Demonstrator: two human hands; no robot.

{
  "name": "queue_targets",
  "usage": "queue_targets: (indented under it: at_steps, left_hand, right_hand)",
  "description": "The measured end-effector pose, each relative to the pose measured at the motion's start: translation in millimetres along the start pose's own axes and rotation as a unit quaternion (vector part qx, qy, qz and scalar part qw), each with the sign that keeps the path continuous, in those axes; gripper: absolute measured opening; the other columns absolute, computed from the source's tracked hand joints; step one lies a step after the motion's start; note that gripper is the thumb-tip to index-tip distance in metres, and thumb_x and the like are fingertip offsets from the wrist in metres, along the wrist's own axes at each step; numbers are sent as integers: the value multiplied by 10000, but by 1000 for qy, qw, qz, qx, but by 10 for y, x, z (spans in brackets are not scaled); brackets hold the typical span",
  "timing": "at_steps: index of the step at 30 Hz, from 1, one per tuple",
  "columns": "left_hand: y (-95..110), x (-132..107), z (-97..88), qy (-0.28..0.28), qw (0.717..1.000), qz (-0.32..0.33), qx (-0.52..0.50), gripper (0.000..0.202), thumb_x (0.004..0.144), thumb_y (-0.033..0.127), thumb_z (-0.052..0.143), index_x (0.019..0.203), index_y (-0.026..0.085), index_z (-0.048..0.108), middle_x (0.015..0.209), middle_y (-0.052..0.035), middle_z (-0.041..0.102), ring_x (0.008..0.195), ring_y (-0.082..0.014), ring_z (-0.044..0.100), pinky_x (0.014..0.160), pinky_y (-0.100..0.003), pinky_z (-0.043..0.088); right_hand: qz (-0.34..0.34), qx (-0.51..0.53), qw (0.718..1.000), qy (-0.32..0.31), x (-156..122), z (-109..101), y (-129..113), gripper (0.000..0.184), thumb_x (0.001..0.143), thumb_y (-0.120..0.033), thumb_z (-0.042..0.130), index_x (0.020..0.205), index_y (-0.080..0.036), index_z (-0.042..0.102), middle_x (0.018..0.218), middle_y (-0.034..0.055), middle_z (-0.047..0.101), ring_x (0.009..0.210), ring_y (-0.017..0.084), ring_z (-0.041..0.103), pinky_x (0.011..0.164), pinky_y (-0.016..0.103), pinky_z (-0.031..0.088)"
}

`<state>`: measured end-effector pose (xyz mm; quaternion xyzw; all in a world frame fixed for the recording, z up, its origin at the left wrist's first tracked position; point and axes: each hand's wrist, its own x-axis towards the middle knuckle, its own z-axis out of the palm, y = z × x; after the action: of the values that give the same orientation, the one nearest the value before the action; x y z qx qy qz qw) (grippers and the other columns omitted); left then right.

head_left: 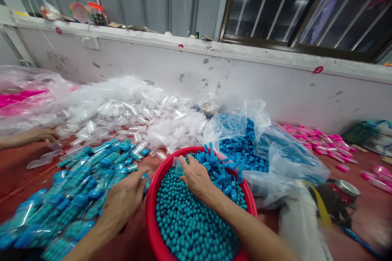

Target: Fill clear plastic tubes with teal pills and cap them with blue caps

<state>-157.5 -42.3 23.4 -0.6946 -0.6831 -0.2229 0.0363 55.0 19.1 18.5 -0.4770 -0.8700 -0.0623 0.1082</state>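
A red basin (150, 204) holds many teal beads (186, 216), with a heap of blue caps (216, 169) at its far right side. Over the beads, my right hand (196, 175) is closed on a clear plastic tube (177, 162), whose end shows left of the fingers. My left hand (127, 191) hovers just left of the basin, smeared by motion. Something blue shows by its fingertips, but whether they hold it is unclear. Bead-filled tubes with blue caps (76, 200) lie in a pile beside my left hand.
Another person's hand (39, 135) reaches in from the left near empty clear tubes (131, 110) piled along the wall. Behind the basin stands an open plastic bag of blue caps (245, 142). Pink pieces (321, 140), a white sack (298, 220) and a metal-lidded jar (347, 189) are at right.
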Motion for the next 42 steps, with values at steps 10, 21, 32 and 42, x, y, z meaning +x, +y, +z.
queue_targets:
  at_steps: [10,21,32,42]
  left_hand:
    - [431,3,245,-10,993,111,-39,288,841,229,369,982,196,617,837,-75,622,783,-221,523,719,-342,410]
    - [486,-101,348,-162,970,119,-139,314,801,152,381,1019,221,595,900,-61,610,885,-208,530,794,-337,411]
    - [867,-28,462,-278,832,18,-479,229,741,247,468,941,169,547,701,25,534,676,-128,480,629,-226,382]
    - [958,-30,482,-342,779,-50,-523,133,678,273,520,722,163,459,571,62,430,537,-91,442,478,-195,335]
  right_hand:
    - [-88,-75,993,7,-85,149,3,383,844,-56,322,1226,-65,351,1130,191,504,922,242,515,757,372,431]
    - [-122,116,965,-199,-538,-133,157,193,691,-208,557,859,-125,601,760,72,621,635,191,558,532,264,404]
    - [143,753,558,-318,-498,-52,438,229,688,-334,590,818,-151,541,543,-39,516,496,115,552,436,213,455]
    - [151,684,644,-306,-592,-53,404,379,779,-521,435,749,-149,503,542,-35,479,409,95,508,333,159,342]
